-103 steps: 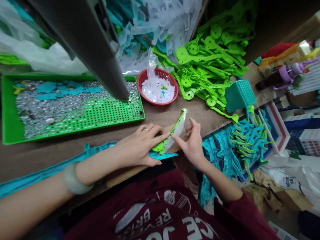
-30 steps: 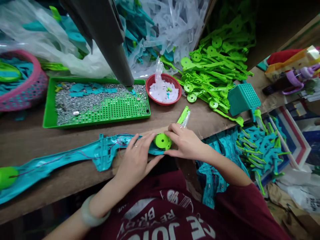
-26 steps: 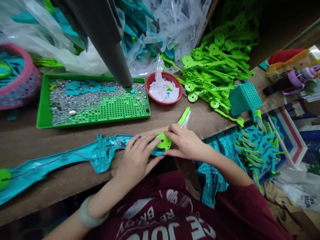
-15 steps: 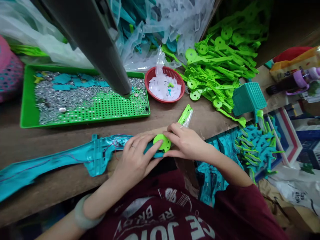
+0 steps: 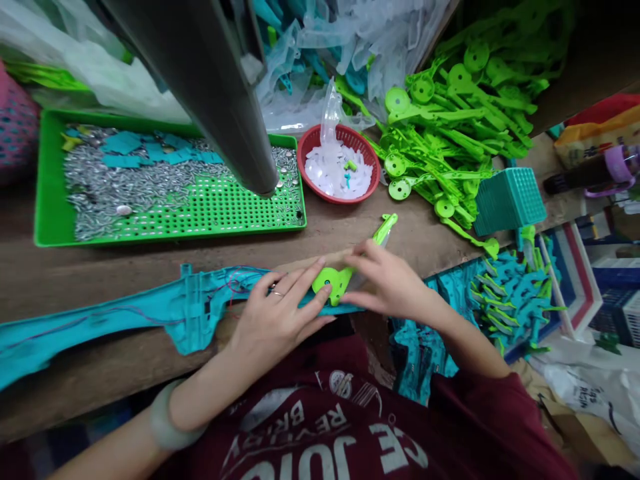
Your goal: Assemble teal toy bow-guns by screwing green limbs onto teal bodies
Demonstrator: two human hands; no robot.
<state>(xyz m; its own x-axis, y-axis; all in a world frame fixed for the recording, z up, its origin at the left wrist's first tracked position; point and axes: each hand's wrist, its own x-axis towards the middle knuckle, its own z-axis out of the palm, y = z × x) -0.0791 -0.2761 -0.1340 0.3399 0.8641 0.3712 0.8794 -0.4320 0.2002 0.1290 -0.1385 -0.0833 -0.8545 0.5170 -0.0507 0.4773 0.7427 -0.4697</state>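
A long teal plastic half-shell [image 5: 145, 310], shaped like a toy sword and with thin wires inside, lies along the bench edge. Over its right end sits a lime-green plastic lever [image 5: 333, 281] with a round end. My left hand [image 5: 283, 307] is closed about this end of the shell, thumb and fingertips pressing on the round green part. My right hand [image 5: 387, 277] has its fingers bent around the lever's arm, which sticks out beyond them beside a clear plastic piece. The undersides of both grips are hidden.
A green tray [image 5: 170, 237] holds screws and teal pieces. Beside it stands a red basket [image 5: 305, 170] of white bits. Lime-green levers [image 5: 440, 147] are heaped behind a teal basket [image 5: 510, 200]. A dark post [image 5: 225, 100] slants over the tray. Teal shells [image 5: 425, 353] lie at lower right.
The green lever's round end has turned, and more of its arm shows. My right hand has shifted slightly right along it. The whole view has also shifted a little.
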